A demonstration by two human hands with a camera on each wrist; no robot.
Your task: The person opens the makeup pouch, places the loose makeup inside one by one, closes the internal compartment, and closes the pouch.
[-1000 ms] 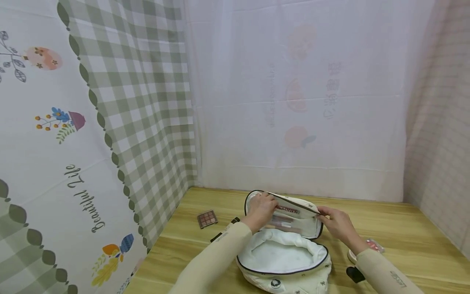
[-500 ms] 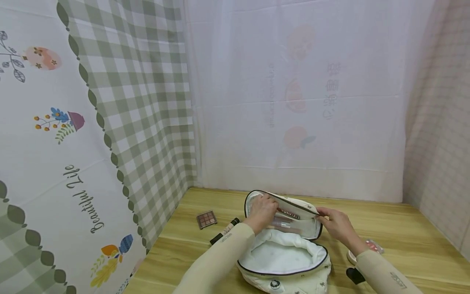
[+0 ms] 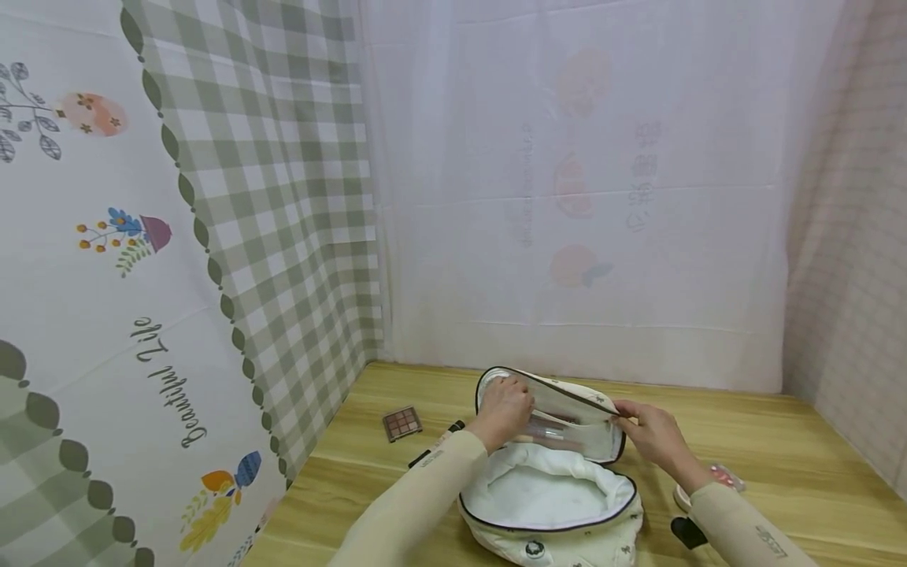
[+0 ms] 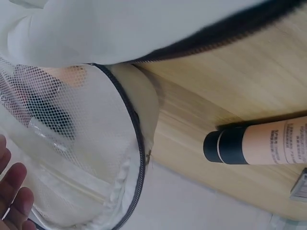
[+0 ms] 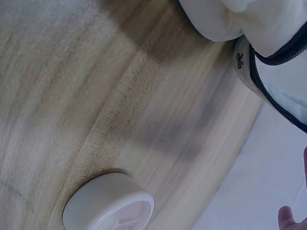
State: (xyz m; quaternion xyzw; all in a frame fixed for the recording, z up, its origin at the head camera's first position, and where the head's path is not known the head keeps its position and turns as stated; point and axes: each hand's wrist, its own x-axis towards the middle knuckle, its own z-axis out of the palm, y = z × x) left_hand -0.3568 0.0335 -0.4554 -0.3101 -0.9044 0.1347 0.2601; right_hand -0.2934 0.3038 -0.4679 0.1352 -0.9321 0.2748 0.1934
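Observation:
A cream cosmetic bag [image 3: 496, 539] with a black zip stands open, its lid [image 3: 615, 441] raised at the back. In the head view my left hand [image 3: 505, 411] is inside the lid at the upper left of its mesh pocket [image 4: 91, 108]. The left wrist view shows bent fingertips beside the pocket's pale band; what they hold cannot be told. Behind the mesh lie slim makeup items, one with a dark cap [image 4: 50, 115]. My right hand [image 3: 655, 435] pinches the lid's rim at its right corner. White padding lines the bag's body.
Left of the bag lie a foundation tube [image 4: 268, 143] with a black cap and an eyeshadow palette [image 3: 402, 424]. To the right, near my forearm, are a round white container [image 5: 108, 201], a pink-red patterned item [image 3: 726, 476] and a black object [image 3: 687, 532]. Curtains surround the wooden table [image 3: 772, 441].
Red lettering seen inside the lid above the pocket is now out of sight, and the pocket's edge sits differently. The left hand shifted slightly; the right hand keeps its grip on the lid.

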